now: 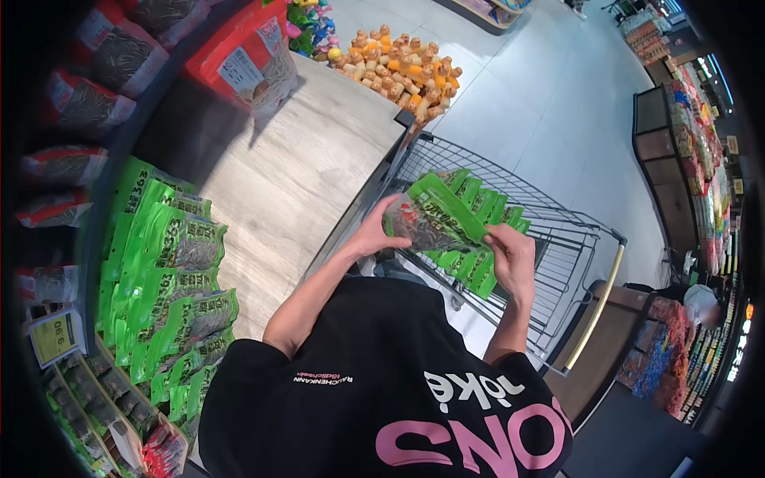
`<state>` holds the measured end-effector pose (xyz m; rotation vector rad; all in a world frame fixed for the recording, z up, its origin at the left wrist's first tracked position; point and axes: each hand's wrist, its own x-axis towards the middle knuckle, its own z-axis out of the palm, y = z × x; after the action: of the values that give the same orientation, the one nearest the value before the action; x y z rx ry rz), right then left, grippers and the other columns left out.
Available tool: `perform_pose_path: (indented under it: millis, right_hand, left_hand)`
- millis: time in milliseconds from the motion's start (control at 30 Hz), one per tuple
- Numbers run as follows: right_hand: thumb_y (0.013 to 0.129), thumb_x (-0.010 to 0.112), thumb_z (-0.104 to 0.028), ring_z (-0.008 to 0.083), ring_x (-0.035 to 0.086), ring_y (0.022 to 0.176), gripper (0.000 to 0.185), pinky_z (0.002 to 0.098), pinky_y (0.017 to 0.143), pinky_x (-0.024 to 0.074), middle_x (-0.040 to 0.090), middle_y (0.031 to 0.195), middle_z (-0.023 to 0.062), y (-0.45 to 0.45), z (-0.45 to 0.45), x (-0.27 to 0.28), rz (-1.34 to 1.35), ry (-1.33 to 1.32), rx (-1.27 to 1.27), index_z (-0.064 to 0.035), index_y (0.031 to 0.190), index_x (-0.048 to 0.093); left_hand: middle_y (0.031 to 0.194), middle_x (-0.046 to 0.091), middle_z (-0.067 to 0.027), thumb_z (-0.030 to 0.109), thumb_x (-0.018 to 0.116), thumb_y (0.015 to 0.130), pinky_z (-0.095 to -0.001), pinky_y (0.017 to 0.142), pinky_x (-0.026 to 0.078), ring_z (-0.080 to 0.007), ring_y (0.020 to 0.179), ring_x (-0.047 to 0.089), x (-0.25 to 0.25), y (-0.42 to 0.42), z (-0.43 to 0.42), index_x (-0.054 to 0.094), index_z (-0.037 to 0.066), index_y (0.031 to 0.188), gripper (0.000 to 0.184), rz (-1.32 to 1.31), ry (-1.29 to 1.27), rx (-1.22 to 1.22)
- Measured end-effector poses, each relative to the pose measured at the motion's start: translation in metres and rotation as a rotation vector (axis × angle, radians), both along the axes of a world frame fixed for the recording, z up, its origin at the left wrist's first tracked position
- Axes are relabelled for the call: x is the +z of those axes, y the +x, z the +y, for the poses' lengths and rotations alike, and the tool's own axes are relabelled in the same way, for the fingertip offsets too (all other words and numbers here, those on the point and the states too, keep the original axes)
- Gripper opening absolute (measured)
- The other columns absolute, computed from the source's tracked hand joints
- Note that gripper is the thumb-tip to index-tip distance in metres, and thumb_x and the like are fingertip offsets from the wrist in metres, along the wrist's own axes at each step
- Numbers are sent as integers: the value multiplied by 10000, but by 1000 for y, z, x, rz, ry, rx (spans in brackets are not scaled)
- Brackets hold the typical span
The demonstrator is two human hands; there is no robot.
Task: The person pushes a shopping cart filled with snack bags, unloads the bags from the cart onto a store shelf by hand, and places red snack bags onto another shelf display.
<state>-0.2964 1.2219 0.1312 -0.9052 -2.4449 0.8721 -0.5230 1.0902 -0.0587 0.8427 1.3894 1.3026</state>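
Note:
A green bag with a clear window showing dark seeds [437,217] is held up between both hands, tilted, over the near side of a wire shopping cart [574,231]. My left hand [378,229] grips its left end, thumb and fingers around the edge. At its right corner, my right hand [512,253] pinches the bag. Several similar green bags [478,267] lie in a row inside the cart, partly hidden behind the held one.
A wood-topped display [303,151] stands left of the cart, with rows of green bags [167,279] beside it. A red bag [247,64] stands on its far end. Stuffed toys [398,68] are piled beyond. Shelves [657,127] line the right.

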Motion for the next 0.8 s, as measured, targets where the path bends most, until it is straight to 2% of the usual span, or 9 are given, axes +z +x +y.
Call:
perform_pose_path:
  millis: [67, 133, 167, 300, 367, 467, 600, 700, 800]
  right_hand:
    - [800, 648, 37, 230, 558, 564, 99, 296, 530, 422, 604, 707, 124, -13, 3, 10, 64, -6, 68, 23, 898, 656]
    - [808, 650, 25, 219, 562, 576, 92, 292, 534, 419, 602, 702, 120, -27, 7, 17, 99, -64, 102, 24, 900, 654]
    - [829, 659, -6, 152, 567, 607, 73, 271, 556, 425, 620, 709, 96, -34, 8, 14, 182, -118, 110, 22, 896, 656]
    - [838, 734, -77, 70, 572, 717, 110, 238, 650, 456, 654, 781, 13, -66, 5, 2, 433, -452, 74, -4, 878, 662]
    - [837, 750, -95, 73, 579, 741, 127, 234, 669, 457, 657, 807, 7, -84, -4, 0, 485, -546, 45, -13, 876, 661]
    - [844, 761, -123, 66, 579, 771, 150, 227, 696, 456, 665, 840, 4, -104, -13, -16, 513, -643, 80, -16, 903, 674]
    - [860, 753, -160, 64, 560, 760, 178, 230, 689, 443, 655, 818, -7, -121, -21, -39, 509, -715, 104, -5, 920, 685]
    - [887, 734, -241, 64, 532, 729, 246, 231, 671, 422, 635, 778, -17, -136, -25, -47, 520, -741, 84, -1, 905, 686]
    - [890, 730, -266, 67, 532, 724, 268, 236, 672, 422, 632, 773, -15, -159, -29, -51, 544, -822, 108, -1, 889, 684]
  left_hand:
    - [1321, 515, -103, 55, 887, 642, -337, 998, 456, -198, 1203, 523, 6, -8, -11, 349, 33, 1411, 939, -331, 36, -31]
    - [1187, 590, -64, -20, 867, 641, -305, 935, 498, -157, 1083, 585, 22, -19, -24, 446, 14, 1314, 794, -339, -31, -61]
    - [1173, 596, -58, -37, 863, 633, -305, 931, 500, -156, 1076, 588, 18, -20, -31, 467, 18, 1292, 772, -378, 20, 2]
    - [1124, 611, -48, -80, 857, 605, -314, 924, 502, -157, 1063, 593, 29, -24, -58, 536, 26, 1165, 654, -427, 98, 215]
    - [1100, 615, -58, -92, 838, 629, -314, 894, 517, -157, 1028, 606, 27, -23, -69, 545, 32, 1097, 566, -419, 134, 328]
    - [1079, 612, -68, -99, 808, 675, -311, 873, 528, -160, 1002, 614, 8, -25, -89, 544, 33, 1084, 504, -563, 163, 455]
    - [1091, 606, -93, -93, 769, 734, -329, 883, 533, -180, 1013, 618, 18, -28, -104, 525, 31, 1079, 440, -547, 185, 568]
    - [1169, 583, -121, -93, 722, 781, -354, 920, 520, -199, 1082, 595, 24, -31, -112, 474, 42, 1178, 487, -557, 207, 582]
    - [1250, 540, -140, -105, 663, 820, -373, 977, 490, -221, 1159, 555, 34, -24, -114, 381, 65, 1305, 587, -692, 250, 739]
